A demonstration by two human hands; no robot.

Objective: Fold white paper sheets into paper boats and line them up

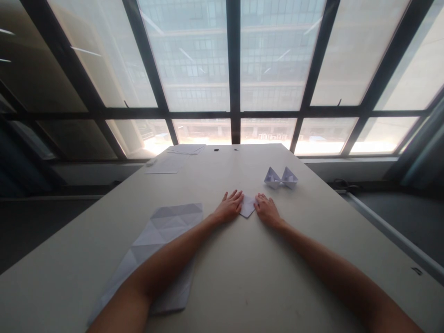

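A small folded piece of white paper [247, 207] lies on the table between my two hands, one corner pointing toward me. My left hand [229, 206] rests flat on its left side with the fingers stretched forward. On the opposite side, my right hand [267, 209] lies over the right edge, fingers extended and palm down. Parts of the folded paper are hidden under the fingers. Beyond my right hand stand two folded paper boats [272, 178], side by side and close together.
A large creased sheet of paper [176, 222] lies under my left forearm. Flat white sheets [163, 164] sit at the table's far left. The white table [229, 277] reaches toward tall windows [194, 55]. A dark cable hole [216, 150] shows at the far edge.
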